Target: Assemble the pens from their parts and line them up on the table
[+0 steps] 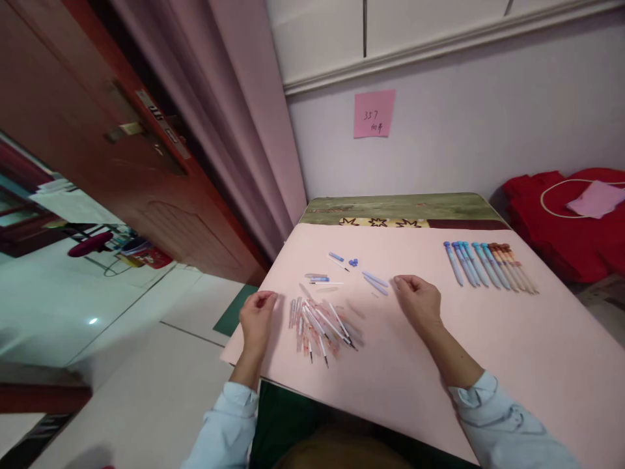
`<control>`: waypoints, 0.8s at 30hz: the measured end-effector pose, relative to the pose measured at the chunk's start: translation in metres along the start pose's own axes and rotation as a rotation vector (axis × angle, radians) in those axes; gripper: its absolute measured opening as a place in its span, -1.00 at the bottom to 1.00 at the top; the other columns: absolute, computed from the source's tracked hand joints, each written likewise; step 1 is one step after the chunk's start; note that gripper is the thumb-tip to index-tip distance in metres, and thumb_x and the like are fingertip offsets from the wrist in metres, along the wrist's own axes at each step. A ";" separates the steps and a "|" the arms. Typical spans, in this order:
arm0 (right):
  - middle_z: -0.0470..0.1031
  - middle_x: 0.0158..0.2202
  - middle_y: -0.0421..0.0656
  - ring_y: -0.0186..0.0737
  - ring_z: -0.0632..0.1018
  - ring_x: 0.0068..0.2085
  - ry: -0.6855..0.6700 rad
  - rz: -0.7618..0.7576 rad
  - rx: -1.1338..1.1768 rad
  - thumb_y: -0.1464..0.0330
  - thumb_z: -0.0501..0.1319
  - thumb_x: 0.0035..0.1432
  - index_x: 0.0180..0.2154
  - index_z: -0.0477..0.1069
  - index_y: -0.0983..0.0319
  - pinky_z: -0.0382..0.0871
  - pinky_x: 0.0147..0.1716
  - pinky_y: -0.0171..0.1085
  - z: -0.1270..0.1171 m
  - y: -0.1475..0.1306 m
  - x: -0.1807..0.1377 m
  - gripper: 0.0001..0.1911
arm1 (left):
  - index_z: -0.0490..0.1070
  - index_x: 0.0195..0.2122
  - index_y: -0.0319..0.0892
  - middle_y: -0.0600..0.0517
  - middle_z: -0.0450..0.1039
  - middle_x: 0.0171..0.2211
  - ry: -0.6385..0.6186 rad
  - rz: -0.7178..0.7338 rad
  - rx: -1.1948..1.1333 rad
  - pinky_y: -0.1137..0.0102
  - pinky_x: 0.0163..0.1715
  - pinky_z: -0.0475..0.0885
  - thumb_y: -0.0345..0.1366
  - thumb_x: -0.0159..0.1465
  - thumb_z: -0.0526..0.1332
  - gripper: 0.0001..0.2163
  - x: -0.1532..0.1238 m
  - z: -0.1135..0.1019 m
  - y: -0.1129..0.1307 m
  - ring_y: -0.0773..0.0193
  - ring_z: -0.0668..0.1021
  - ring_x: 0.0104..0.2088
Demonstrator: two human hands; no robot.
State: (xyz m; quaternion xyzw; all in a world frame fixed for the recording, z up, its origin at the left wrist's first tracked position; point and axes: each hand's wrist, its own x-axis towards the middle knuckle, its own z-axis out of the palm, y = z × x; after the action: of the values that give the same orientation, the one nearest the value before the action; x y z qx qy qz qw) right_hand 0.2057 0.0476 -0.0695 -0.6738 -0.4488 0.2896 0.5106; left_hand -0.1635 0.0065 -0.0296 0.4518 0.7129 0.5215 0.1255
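Note:
My left hand (257, 320) rests at the table's left edge, fingers curled together, nothing visible in them. Beside it lies a loose pile of pen parts (322, 326): white refills with dark tips and clear, pinkish tubes. On the other side my right hand (418, 301) lies on the table, its fingers also drawn together with nothing seen in them. Just left of its fingertips are two pale blue pen barrels (375, 283). Small dark blue caps (353, 262) sit in a cluster beyond them, near a blue piece (336, 256) and a white refill (338, 264).
A row of whole pens (488, 266), blue to brown, lies at the right of the pink-covered table (390, 365). Red cloth (561, 228) is beyond the right edge. A wooden door (161, 176) and curtain (254, 111) stand left; a pink note (374, 114) is on the wall.

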 end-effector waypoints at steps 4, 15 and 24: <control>0.58 -0.48 -0.11 -0.16 0.51 -0.44 0.009 0.011 0.026 0.03 0.26 0.00 -0.33 0.62 0.28 0.36 -0.38 -0.26 0.001 0.001 -0.001 -0.56 | 0.50 -0.42 -0.20 0.02 0.47 -0.42 -0.152 0.146 0.127 0.38 -0.29 0.37 -0.22 0.08 0.26 -0.85 0.013 0.030 0.023 0.28 0.46 -0.40; 0.57 -0.51 -0.15 -0.17 0.51 -0.45 0.009 0.030 0.077 0.05 0.26 0.01 -0.37 0.61 0.24 0.35 -0.40 -0.28 0.002 -0.002 0.002 -0.61 | 0.53 -0.42 -0.17 0.01 0.46 -0.39 -0.526 0.377 0.474 0.38 -0.25 0.31 -0.42 0.10 0.22 -0.91 0.032 0.099 0.043 0.25 0.47 -0.32; 0.59 -0.48 -0.13 -0.14 0.53 -0.41 -0.016 0.010 0.067 0.04 0.24 0.03 -0.34 0.61 0.23 0.35 -0.39 -0.27 0.002 0.002 0.005 -0.60 | 0.55 -0.38 -0.14 -0.02 0.51 -0.34 -0.626 0.446 0.578 0.33 -0.12 0.28 -0.46 0.09 0.22 -0.86 0.034 0.102 0.052 0.17 0.46 -0.21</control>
State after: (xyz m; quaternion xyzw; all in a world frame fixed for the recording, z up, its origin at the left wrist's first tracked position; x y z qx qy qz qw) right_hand 0.2063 0.0532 -0.0714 -0.6564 -0.4395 0.3124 0.5276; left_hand -0.0893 0.0993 -0.0188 0.7455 0.6422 0.1551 0.0882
